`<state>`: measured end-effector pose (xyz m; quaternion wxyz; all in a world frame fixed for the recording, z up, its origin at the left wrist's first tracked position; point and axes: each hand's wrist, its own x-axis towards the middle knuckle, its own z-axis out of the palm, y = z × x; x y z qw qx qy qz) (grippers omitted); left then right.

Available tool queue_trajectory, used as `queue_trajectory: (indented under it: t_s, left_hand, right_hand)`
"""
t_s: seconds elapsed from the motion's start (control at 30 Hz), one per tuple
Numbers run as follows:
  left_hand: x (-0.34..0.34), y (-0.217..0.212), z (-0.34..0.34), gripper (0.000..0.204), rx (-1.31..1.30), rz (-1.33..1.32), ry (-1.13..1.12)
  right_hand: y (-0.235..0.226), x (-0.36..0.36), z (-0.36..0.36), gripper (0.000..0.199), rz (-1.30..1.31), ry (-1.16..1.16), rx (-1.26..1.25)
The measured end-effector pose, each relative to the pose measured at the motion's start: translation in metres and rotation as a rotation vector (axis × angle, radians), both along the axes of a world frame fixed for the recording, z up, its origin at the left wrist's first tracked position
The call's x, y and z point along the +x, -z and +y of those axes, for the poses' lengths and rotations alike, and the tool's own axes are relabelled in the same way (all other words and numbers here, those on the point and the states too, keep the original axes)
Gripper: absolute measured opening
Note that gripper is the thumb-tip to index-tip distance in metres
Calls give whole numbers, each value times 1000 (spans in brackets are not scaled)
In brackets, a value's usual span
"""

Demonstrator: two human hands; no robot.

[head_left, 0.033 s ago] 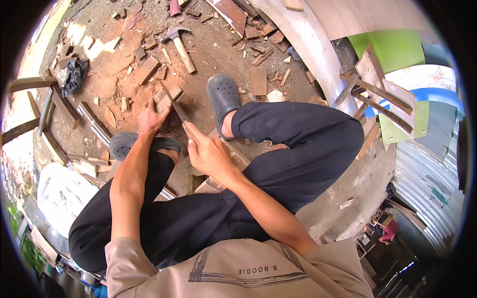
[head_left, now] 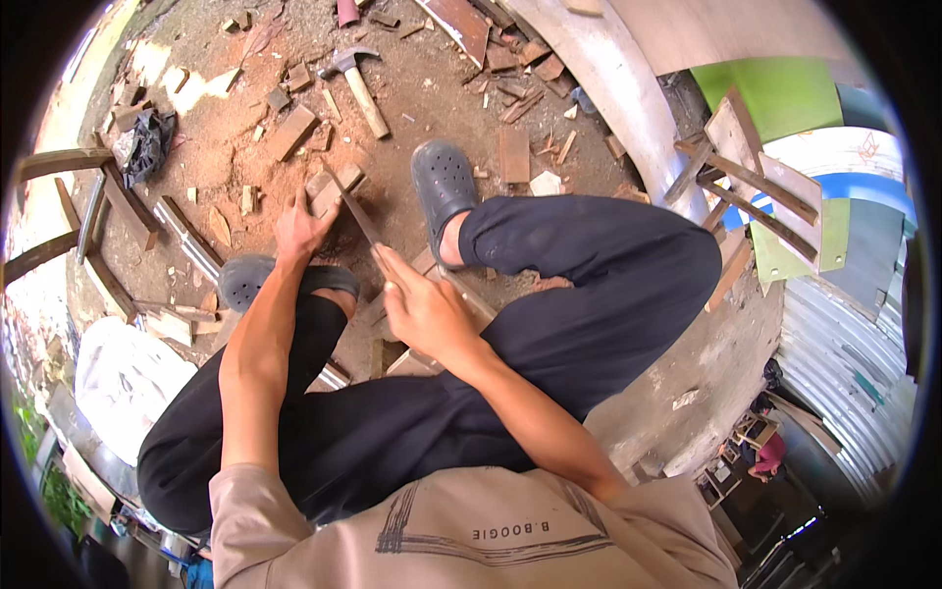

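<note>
My left hand (head_left: 302, 228) is closed over the near edge of a short wood block (head_left: 343, 187), holding it low over the ground. In my right hand (head_left: 430, 309) is a long, tapered metal tool (head_left: 355, 211), seen nearly edge-on, so whether it is a saw or a file is unclear. Its narrow end lies across the wood beside my left fingers. The handle is hidden in my closed right fist. Reddish sawdust (head_left: 260, 191) covers the ground around the block.
A claw hammer (head_left: 361, 90) lies beyond the block among wood offcuts (head_left: 294, 133). My dark clogs (head_left: 442, 187) flank the work. A wooden frame (head_left: 118, 201) stands at left, a black plastic bag (head_left: 149, 147) near it. A wooden stand (head_left: 751, 187) is at right; a person (head_left: 768, 456) is farther off.
My right hand has drawn slightly back toward me and to the right with the metal tool. The left hand stays on the wood block.
</note>
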<state>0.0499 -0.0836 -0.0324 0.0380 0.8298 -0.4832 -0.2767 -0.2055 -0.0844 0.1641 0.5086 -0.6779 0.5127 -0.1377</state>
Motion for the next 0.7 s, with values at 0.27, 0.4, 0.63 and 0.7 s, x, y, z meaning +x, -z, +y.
queue_trajectory:
  t_s: [0.27, 0.4, 0.63, 0.7]
  left_hand:
    - [-4, 4, -20, 96, 17, 7, -13]
    - [6, 11, -13, 97, -7, -35, -12]
    - [-6, 3, -11, 97, -7, -36, 17]
    - [3, 14, -17, 97, -28, -72, 22]
  right_hand:
    - [26, 25, -21, 52, 69, 9, 35]
    - [-55, -7, -3, 53, 40, -37, 93]
    - [-13, 9, -29, 55, 86, -46, 66]
    - [-12, 10, -21, 55, 61, -33, 83]
